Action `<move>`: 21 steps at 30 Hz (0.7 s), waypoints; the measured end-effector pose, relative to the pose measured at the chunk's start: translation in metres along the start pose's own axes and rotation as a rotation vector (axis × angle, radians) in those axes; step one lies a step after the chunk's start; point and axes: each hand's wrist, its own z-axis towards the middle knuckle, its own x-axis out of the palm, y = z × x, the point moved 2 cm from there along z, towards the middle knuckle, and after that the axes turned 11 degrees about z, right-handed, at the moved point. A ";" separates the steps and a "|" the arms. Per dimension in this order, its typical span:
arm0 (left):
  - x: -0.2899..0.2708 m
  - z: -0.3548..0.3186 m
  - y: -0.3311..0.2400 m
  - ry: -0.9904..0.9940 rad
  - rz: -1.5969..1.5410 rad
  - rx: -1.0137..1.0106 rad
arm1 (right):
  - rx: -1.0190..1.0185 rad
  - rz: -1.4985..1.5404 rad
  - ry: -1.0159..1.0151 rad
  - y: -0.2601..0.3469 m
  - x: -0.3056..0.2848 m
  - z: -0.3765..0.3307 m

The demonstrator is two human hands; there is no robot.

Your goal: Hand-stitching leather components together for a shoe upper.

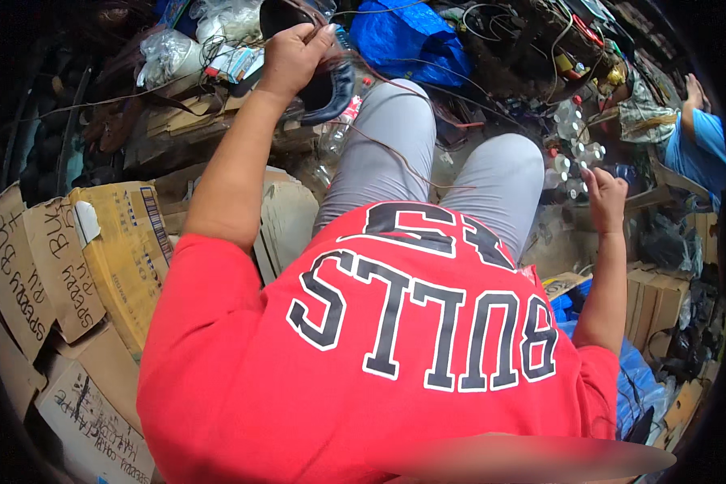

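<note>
My left hand (292, 60) is raised beyond my left knee, its fingers closed on the upper edge of a dark, glossy, shoe-like piece (331, 98). The piece hangs below the fingers, and its far part runs up toward the picture's top edge. Thin brown cord (395, 153) loops from near this hand across my grey trouser legs. Out to the right of my right knee, my right hand (607, 198) is closed, thumb and forefinger together in a pinch. Whatever lies between those fingertips is too small to make out.
Flattened cardboard boxes (117, 258) stand at the left. Plastic bottles (569, 121) cluster beyond my right hand; another bottle (339, 129) is beside my left knee. A blue plastic bag (411, 40) lies ahead. Another person's blue sleeve (698, 153) and hand (694, 93) show at far right.
</note>
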 end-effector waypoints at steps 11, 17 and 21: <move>0.009 -0.047 -0.064 0.406 -0.422 0.062 | 0.856 0.618 0.552 -0.047 -0.014 -0.076; -0.011 -0.071 -0.100 0.248 -0.405 0.165 | 0.006 1.105 0.091 0.153 -0.046 0.058; -0.020 -0.081 -0.115 0.150 -0.361 0.267 | -0.184 1.213 0.077 0.232 -0.039 0.087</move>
